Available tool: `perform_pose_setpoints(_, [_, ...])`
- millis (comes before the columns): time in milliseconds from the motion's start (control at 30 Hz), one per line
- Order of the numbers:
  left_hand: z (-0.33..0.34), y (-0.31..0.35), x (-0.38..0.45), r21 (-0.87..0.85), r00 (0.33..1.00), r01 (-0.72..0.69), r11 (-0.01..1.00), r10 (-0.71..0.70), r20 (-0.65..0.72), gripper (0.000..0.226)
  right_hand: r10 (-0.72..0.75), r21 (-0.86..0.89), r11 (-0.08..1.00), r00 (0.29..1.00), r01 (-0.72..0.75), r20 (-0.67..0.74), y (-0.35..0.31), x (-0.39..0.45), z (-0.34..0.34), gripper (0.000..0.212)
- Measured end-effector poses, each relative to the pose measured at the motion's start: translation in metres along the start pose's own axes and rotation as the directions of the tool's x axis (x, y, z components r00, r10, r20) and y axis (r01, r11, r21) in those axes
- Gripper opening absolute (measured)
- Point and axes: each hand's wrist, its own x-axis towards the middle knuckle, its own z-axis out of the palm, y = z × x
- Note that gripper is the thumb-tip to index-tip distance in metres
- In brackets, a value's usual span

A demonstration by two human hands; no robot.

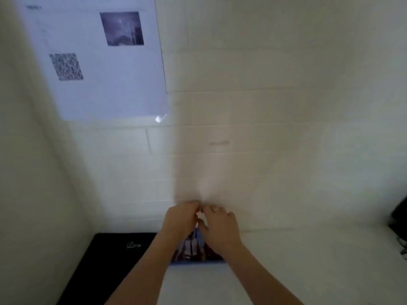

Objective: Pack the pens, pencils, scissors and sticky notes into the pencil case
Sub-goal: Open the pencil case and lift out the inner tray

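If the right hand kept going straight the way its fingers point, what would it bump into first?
Probably the left hand, whose fingertips it almost meets already; past that, the white brick wall. The right hand is blurred, so depth is uncertain.

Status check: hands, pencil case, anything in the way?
Left hand and right hand together over the printed case, fingers curled; grip unclear through blur. No pens, scissors or notes visible. Black laptop lies left of case.
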Motion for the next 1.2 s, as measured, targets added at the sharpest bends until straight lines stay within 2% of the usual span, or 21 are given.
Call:
perform_pose_setpoints(33, [0.012,-0.006,-0.007,0.006,0.999,-0.008,1.0,0.007,0.037,0.025,-0.032,-0.007,0.999,0.999,0.032,-0.021,0.0,-0.006,0.017,0.041])
perform_pose_setpoints(100, [0.038,-0.02,-0.015,-0.019,0.997,-0.07,0.997,0.07,0.013,0.025,-0.076,-0.096,0.993,0.989,0.064,-0.127,0.008,-0.017,0.058,0.035])
perform_pose_setpoints(233, [0.078,-0.035,-0.031,-0.21,0.974,-0.167,0.963,0.128,-0.189,0.034,-0.144,-0.124,0.986,0.935,0.109,-0.323,0.021,-0.026,0.102,0.031])
perform_pose_setpoints(300, [0.086,-0.037,-0.033,-0.275,0.961,-0.173,0.946,0.1,-0.258,0.024,-0.153,-0.156,0.982,0.924,0.104,-0.35,0.021,-0.028,0.101,0.031])
perform_pose_setpoints(433, [0.087,-0.029,-0.057,-0.278,0.957,-0.215,0.936,0.145,-0.251,0.013,-0.099,-0.173,0.984,0.935,0.041,-0.339,0.012,-0.064,0.096,0.036])
perform_pose_setpoints(600, [0.082,0.008,-0.121,-0.266,0.941,-0.32,0.909,0.271,-0.204,0.019,0.024,-0.185,0.979,0.957,-0.08,-0.291,0.008,-0.154,0.078,0.055])
perform_pose_setpoints(733, [0.081,0.057,-0.168,-0.282,0.915,-0.403,0.871,0.373,-0.156,0.025,0.14,-0.211,0.955,0.947,-0.206,-0.289,0.019,-0.223,0.056,0.061])
perform_pose_setpoints(833, [0.083,0.081,-0.188,-0.231,0.856,-0.516,0.825,0.511,-0.085,0.036,0.216,-0.23,0.938,0.955,-0.26,-0.203,0.036,-0.265,0.037,0.049])
perform_pose_setpoints(900, [0.083,0.084,-0.194,-0.143,0.815,-0.571,0.808,0.579,0.014,0.045,0.253,-0.197,0.938,0.953,-0.283,-0.164,0.05,-0.288,0.024,0.04])
perform_pose_setpoints(1000, [0.085,0.067,-0.199,-0.036,0.813,-0.573,0.819,0.574,0.097,0.061,0.246,-0.149,0.954,0.963,-0.26,-0.106,0.062,-0.311,0.013,0.046])
perform_pose_setpoints(1100, [0.09,0.055,-0.201,-0.116,0.86,-0.498,0.86,0.506,0.06,0.089,0.195,-0.161,0.967,0.98,-0.197,-0.029,0.065,-0.312,0.009,0.068])
perform_pose_setpoints(1200, [0.095,0.06,-0.185,-0.224,0.869,-0.484,0.846,0.495,-0.009,0.096,0.171,-0.116,0.978,0.984,-0.176,-0.051,0.071,-0.294,0.011,0.055])
